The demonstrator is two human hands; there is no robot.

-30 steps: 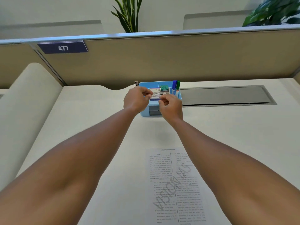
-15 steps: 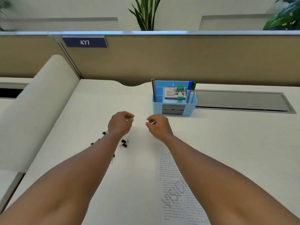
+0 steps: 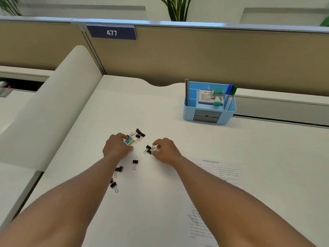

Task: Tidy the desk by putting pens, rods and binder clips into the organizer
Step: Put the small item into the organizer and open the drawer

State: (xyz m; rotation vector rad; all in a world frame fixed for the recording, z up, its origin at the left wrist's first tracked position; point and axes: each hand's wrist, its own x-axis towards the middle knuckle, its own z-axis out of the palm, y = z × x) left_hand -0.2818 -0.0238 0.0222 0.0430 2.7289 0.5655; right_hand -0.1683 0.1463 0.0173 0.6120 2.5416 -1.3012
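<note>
Scattered binder clips (image 3: 135,164), white desk (image 3: 249,148), beige partition (image 3: 213,56)

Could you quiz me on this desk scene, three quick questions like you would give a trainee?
1. True or false: every binder clip is already in the blue organizer.
2. Which hand is at the small yellow-and-blue box: A left, B right?
3. Fill in: the blue and green markers stand at the organizer's ____ end as seen here.

Key: 1 false, black binder clips lie loose on the desk. 2 A, the left hand; the right hand reaches for a clip pair. 3 right.
</note>
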